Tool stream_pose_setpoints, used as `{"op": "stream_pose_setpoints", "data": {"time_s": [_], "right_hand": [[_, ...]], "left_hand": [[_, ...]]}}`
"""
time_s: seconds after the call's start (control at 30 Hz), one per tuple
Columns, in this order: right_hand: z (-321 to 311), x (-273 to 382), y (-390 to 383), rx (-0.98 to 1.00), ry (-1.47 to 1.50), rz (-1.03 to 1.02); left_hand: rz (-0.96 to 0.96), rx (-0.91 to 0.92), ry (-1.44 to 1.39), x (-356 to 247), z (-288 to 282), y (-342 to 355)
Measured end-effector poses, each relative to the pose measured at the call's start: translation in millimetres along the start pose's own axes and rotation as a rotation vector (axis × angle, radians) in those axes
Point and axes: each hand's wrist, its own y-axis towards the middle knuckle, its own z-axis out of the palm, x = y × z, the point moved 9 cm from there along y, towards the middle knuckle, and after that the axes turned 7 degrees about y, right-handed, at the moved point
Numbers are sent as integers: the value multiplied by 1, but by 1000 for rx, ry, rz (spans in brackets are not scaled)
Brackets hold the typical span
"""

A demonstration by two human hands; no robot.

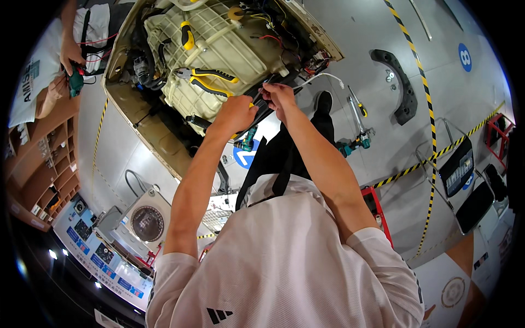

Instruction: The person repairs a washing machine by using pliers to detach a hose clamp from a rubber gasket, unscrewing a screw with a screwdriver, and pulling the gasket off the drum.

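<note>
Ahead of me is an opened appliance with a cream ribbed plastic tub (219, 35) inside its metal casing. My left hand (236, 116) is closed at the near edge of the casing. Bits of yellow show at its fist, seemingly a tool handle; the rest is hidden. Close beside it, my right hand (280, 98) is closed with the fingertips pinched together, and what they hold is too small to make out. A white cable (322, 78) runs out to the right from behind this hand. Pliers (210, 81) with yellow-and-black handles lie on the tub, below another yellow-and-black handle (187, 35).
Loose wires (273, 38) fill the casing's right side. On the floor are a teal power tool (358, 142), another teal tool (249, 141), a screwdriver (361, 106) and a dark curved weight (403, 90). A co-worker's hands (68, 60) hold a green tool at left.
</note>
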Motion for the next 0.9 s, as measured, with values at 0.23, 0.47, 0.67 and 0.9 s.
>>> {"op": "stream_pose_setpoints", "data": {"time_s": [0.23, 0.47, 0.67, 0.9], "right_hand": [[-3, -7, 1, -106, 132, 91], [4, -7, -5, -69, 196, 55], [6, -9, 3, 61, 236, 112], [12, -1, -14, 93, 202, 37]], "left_hand": [[-34, 65, -104, -17, -24, -16], [8, -331, -103, -9, -42, -65], [131, -480, -105, -14, -49, -69], [168, -465, 20, -24, -45, -72]]}}
